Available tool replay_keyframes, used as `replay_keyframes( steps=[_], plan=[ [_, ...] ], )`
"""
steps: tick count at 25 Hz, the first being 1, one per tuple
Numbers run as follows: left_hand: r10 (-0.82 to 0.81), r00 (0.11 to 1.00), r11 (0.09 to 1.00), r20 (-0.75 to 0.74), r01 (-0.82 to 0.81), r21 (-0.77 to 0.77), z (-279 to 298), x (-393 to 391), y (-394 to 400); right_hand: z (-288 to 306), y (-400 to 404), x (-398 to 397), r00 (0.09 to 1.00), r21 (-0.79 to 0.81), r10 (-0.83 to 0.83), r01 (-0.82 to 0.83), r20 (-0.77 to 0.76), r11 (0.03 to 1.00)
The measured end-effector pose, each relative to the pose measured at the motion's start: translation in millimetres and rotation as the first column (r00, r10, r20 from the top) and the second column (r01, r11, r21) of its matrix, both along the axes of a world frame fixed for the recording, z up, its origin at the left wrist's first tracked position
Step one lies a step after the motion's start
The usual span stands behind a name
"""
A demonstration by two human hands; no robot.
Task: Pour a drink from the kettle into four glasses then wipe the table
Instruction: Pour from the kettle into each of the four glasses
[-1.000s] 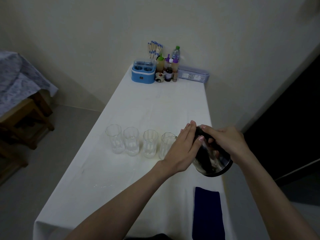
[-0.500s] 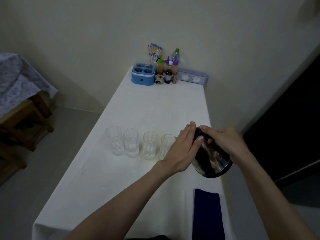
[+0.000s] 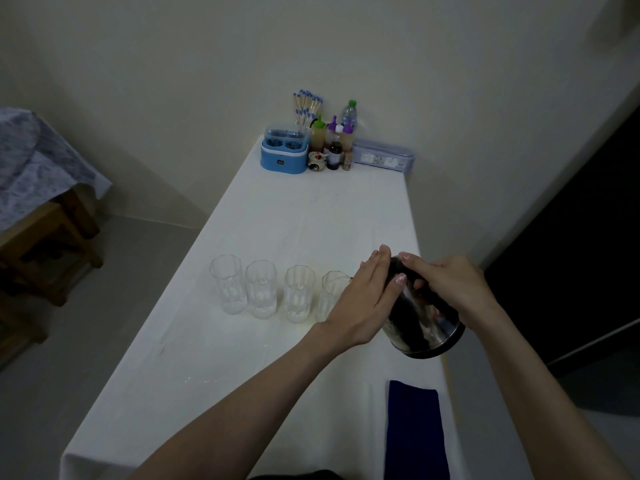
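A steel kettle [image 3: 424, 323] with a black top is tilted to the left above the table, its spout over the rightmost glass [image 3: 330, 292]. My right hand [image 3: 446, 285] grips its handle. My left hand [image 3: 367, 299] lies flat against the kettle's lid and side, fingers straight. Three more clear glasses stand in a row to the left: one [image 3: 299, 294], another [image 3: 261, 289] and the leftmost [image 3: 227, 284]. A dark blue cloth [image 3: 414, 431] lies folded on the table near its right front edge. My left hand hides the spout and part of the rightmost glass.
The long table has a white cover [image 3: 298, 220]. At its far end stand a blue container [image 3: 284, 154], several bottles [image 3: 334, 143], a bundle of sticks [image 3: 308, 105] and a flat plastic box [image 3: 382, 155]. A wooden table [image 3: 38, 216] with a patterned cloth stands at left.
The view has shifted slightly. Both hands and the tilted kettle stay in about the same place over the rightmost glass.
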State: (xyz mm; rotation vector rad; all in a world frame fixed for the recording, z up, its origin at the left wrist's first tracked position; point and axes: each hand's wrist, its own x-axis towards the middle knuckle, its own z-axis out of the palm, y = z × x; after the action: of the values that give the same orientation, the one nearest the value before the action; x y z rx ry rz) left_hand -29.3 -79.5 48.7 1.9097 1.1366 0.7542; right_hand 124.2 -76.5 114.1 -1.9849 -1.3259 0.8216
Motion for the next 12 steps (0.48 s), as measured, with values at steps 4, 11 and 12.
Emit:
replay_keyframes(
  steps=[4, 11, 12],
  plan=[
    [-0.007, 1.0, 1.0, 0.001, 0.007, -0.004, 0.5, 0.7, 0.5, 2.1, 0.5, 0.5, 1.0, 0.002, 0.001, -0.001, 0.008, 1.0],
    [-0.015, 1.0, 1.0, -0.001, 0.015, -0.003, -3.1, 1.9, 2.4, 3.7, -1.7, -1.1, 0.999, -0.003, -0.008, 0.008, 0.031, 1.0],
    [-0.016, 1.0, 1.0, -0.001, 0.016, -0.003, -3.3, 1.9, 2.7, 4.3, -1.8, -1.4, 0.999, -0.004, -0.006, 0.006, 0.036, 1.0]
  ],
)
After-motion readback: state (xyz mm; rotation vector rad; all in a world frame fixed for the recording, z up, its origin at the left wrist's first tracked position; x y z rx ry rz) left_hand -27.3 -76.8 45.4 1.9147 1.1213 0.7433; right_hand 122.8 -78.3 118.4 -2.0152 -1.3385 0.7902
